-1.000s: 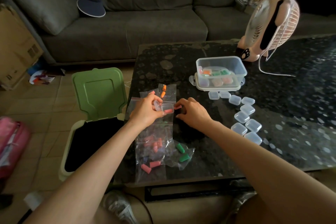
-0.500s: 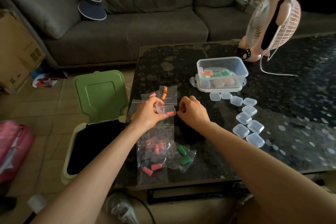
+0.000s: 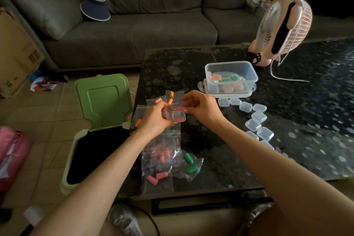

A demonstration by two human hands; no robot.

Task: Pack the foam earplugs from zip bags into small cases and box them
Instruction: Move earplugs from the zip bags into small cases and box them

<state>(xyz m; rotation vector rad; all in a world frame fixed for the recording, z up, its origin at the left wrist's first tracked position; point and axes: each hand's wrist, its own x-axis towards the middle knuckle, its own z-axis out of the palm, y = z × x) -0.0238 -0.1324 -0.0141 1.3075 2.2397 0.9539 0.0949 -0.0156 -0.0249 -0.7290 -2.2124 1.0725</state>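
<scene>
My left hand (image 3: 153, 119) holds a small clear case (image 3: 175, 118) open above the table, with one pink earplug lying in it. My right hand (image 3: 201, 107) pinches a second pink earplug (image 3: 180, 108) just above the case. Zip bags with pink earplugs (image 3: 160, 156), green earplugs (image 3: 189, 164) and orange earplugs (image 3: 171, 97) lie on the table around my hands. A clear plastic box (image 3: 230, 77) behind my right hand holds several filled cases.
Several empty clear cases (image 3: 255, 119) lie in a curved row right of my hands. A pink desk fan (image 3: 283, 25) stands at the back of the dark table (image 3: 306, 101). A green-lidded bin (image 3: 99, 120) stands open on the floor to the left.
My right hand has lifted a pink earplug out of a bag and brought it over the case. My left hand still holds the case and has raised it slightly.
</scene>
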